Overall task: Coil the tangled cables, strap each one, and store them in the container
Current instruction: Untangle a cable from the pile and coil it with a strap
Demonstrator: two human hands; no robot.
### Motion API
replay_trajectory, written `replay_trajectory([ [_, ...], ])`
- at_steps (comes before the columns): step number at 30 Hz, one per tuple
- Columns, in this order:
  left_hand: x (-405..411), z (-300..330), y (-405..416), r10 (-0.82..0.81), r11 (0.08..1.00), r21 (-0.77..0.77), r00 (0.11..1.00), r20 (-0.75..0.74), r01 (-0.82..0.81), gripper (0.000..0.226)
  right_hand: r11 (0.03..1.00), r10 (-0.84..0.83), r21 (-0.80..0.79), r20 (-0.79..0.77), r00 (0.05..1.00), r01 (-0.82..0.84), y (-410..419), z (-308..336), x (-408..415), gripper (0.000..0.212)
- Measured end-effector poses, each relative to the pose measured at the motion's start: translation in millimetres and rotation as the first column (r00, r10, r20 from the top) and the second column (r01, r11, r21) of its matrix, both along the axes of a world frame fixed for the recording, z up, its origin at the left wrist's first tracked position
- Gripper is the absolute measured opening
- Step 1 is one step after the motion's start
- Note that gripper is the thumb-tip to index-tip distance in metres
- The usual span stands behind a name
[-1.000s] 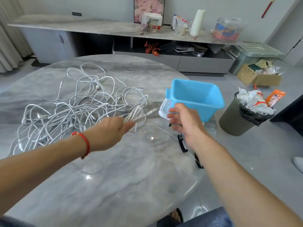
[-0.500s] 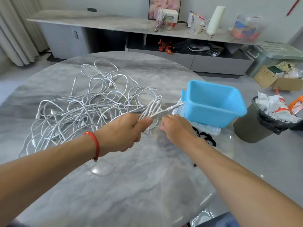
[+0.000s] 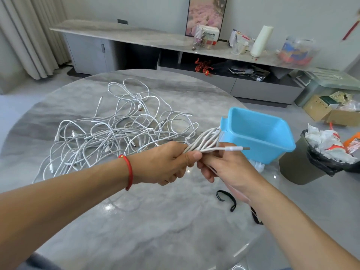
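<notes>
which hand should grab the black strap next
Right. The left hand grips the coiled cable and should keep holding it; the right hand only steadies the coil and is nearer the black strap on the table.

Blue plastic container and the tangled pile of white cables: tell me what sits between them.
In the head view, the coiled white cable bundle gripped by the left hand spans the gap between the blue plastic container and the tangled white cables.
</notes>
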State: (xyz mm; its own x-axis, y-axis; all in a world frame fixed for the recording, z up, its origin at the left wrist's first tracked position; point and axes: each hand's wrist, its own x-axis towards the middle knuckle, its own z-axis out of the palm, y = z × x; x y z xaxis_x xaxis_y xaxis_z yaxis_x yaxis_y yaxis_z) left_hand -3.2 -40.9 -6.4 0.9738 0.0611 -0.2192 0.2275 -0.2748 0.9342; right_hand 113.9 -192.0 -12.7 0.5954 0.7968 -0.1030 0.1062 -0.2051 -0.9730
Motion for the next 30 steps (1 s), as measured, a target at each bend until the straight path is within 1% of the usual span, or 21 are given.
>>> replay_trajectory([
  [2, 1, 2, 0, 0.01, 1.0, -0.008, 1.0, -0.02, -0.01, 0.043, 1.0, 0.009, 0.022, 0.021, 1.0, -0.009, -3, 1, 3, 0.008],
  [5, -1, 3, 3, 0.03, 0.999, -0.03, 0.999, -0.025, -0.031, 0.043, 0.999, 0.044, 0.017, 0.021, 0.999, -0.045, -2, 3, 5, 0.011],
  [8, -1, 1, 6, 0.078, 0.996, -0.039, 0.997, -0.026, -0.079, 0.045, 0.997, 0.075, 0.002, -0.007, 0.997, -0.075, -2, 5, 4, 0.008],
  [10, 0, -1, 8, 0.124, 0.989, -0.081, 0.991, -0.044, -0.127, 0.05, 0.996, 0.088, 0.0, -0.056, 0.995, -0.088, -5, 10, 5, 0.01],
  [12, 0, -1, 10, 0.133, 0.979, -0.15, 0.989, -0.063, -0.141, 0.052, 0.993, 0.118, 0.01, -0.154, 0.981, -0.118, -11, 17, 9, 0.021],
  [15, -1, 2, 11, 0.11, 0.966, -0.223, 0.989, -0.097, -0.129, 0.048, 0.988, 0.152, 0.051, -0.322, 0.934, -0.143, -21, 27, 10, 0.039],
  [17, -1, 2, 11, 0.113, 0.957, -0.253, 0.985, -0.129, -0.143, 0.046, 0.991, 0.136, 0.056, -0.341, 0.93, -0.124, -26, 29, 6, 0.04],
  [19, -1, 2, 11, 0.136, 0.942, -0.282, 0.975, -0.174, -0.182, 0.045, 0.993, 0.118, 0.049, -0.272, 0.955, -0.109, -28, 27, -2, 0.041],
  [20, -1, 2, 11, 0.147, 0.933, -0.296, 0.968, -0.202, -0.203, 0.044, 0.993, 0.109, 0.054, -0.191, 0.976, -0.1, -28, 26, -6, 0.04],
  [22, -2, 3, 12, 0.15, 0.918, -0.322, 0.953, -0.263, -0.233, 0.042, 0.995, 0.048, 0.079, 0.061, 0.997, -0.053, -26, 25, -11, 0.027],
  [23, -2, 3, 12, 0.145, 0.91, -0.336, 0.946, -0.29, -0.243, 0.041, 0.995, -0.002, 0.103, 0.174, 0.985, -0.017, -25, 25, -13, 0.019],
  [24, -2, 3, 12, 0.141, 0.901, -0.352, 0.939, -0.314, -0.253, 0.041, 0.99, -0.046, 0.142, 0.247, 0.968, 0.01, -24, 25, -13, 0.017],
  [27, -3, 6, 11, 0.101, 0.878, -0.402, 0.922, -0.373, -0.259, 0.039, 0.951, -0.124, 0.305, 0.242, 0.962, 0.046, -20, 25, -11, 0.017],
  [30, -3, 9, 8, 0.047, 0.878, -0.419, 0.914, -0.403, -0.23, 0.04, 0.934, -0.138, 0.355, 0.272, 0.952, 0.034, -17, 24, -12, 0.015],
])
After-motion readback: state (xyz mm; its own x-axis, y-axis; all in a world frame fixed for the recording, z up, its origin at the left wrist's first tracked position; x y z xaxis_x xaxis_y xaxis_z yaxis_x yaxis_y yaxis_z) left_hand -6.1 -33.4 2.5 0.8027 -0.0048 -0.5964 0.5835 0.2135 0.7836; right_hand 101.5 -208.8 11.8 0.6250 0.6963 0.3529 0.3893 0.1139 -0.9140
